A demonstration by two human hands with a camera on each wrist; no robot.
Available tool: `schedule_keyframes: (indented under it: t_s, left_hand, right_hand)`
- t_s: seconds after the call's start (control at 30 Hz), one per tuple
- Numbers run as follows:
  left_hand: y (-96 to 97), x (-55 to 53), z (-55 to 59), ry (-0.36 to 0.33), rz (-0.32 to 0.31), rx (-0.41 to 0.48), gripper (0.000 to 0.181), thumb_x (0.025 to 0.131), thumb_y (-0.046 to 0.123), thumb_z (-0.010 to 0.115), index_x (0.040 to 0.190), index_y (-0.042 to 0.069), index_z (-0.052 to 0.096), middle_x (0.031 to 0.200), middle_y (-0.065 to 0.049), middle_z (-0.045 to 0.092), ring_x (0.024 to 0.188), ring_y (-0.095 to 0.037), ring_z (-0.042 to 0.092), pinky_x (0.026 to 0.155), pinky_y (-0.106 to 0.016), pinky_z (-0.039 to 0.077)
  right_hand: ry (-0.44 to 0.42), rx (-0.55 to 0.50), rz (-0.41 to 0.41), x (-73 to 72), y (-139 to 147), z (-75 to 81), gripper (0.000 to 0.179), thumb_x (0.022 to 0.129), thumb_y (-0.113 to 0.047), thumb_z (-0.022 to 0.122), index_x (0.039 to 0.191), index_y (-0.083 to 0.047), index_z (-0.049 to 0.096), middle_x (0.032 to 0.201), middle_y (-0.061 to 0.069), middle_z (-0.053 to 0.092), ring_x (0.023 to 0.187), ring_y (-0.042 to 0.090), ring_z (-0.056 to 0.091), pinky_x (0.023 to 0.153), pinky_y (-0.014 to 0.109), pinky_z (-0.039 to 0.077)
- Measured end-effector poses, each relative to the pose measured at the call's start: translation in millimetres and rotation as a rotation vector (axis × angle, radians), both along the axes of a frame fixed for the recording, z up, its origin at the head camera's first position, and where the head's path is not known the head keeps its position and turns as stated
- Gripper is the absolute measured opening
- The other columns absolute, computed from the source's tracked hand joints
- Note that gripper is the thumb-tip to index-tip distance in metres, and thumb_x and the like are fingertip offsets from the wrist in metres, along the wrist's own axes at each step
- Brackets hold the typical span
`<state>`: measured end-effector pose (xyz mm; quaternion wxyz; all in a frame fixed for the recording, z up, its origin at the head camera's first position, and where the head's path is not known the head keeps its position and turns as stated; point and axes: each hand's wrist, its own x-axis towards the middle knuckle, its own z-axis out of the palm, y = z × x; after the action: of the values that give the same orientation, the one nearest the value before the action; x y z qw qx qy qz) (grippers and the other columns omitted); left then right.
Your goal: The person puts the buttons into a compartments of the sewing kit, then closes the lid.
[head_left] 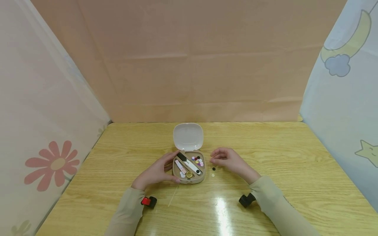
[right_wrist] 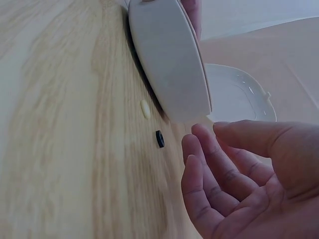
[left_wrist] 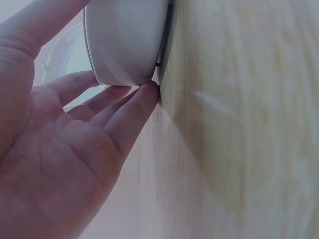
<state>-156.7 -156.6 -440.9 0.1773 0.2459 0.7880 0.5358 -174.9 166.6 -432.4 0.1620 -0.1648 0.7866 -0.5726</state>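
Note:
A small beige sewing box (head_left: 198,179) stands on the table with its pale lid (head_left: 188,137) raised at the back. My left hand (head_left: 156,171) holds the box by its left side, thumb at the front edge and fingers against the wall. Inside lie colourful buttons (head_left: 201,163), a long black-and-white tool (head_left: 192,166), a small patterned strip (head_left: 180,167) and a gold ring-shaped piece (head_left: 189,174). Just right of the box is my right hand (head_left: 231,162), fingers loosely bent, nothing visible between them. Below it are a black button (right_wrist: 160,139) and a pale yellow button (right_wrist: 145,109).
The wood-grain table (head_left: 265,147) reaches back to a plain tan backdrop (head_left: 189,65). Patterned cloth panels (head_left: 56,108) stand along both sides. A thin pale strand (head_left: 173,196) shows on the table in front of the box.

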Motion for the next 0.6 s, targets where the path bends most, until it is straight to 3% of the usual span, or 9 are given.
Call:
schedule_keyframes:
  t_s: [0.27,0.6]
  left_hand:
    - [0.2,0.4,0.8,0.001,0.004,-0.006,0.104,0.069,0.01,0.086,0.153,0.016,0.024,0.15,-0.01,0.026,0.137,-0.026,0.03,0.109,-0.038,0.033]
    - [0.0,0.0,-0.6,0.002,0.004,-0.003,0.104,0.069,0.01,0.086,0.153,0.016,0.024,0.15,-0.01,0.027,0.137,-0.025,0.03,0.108,-0.036,0.034]
  right_hand:
    - [0.026,0.037,0.013,0.9,1.9,-1.9,0.032,0.091,-0.011,0.067,0.113,0.01,0.057,0.099,0.021,0.067,0.086,0.033,0.065,0.071,0.039,0.056]
    - [0.012,0.015,0.032,0.2,4.8,-7.9,0.028,0.087,0.002,0.065,0.112,0.011,0.057,0.1,0.022,0.066,0.091,0.03,0.065,0.073,0.032,0.056]
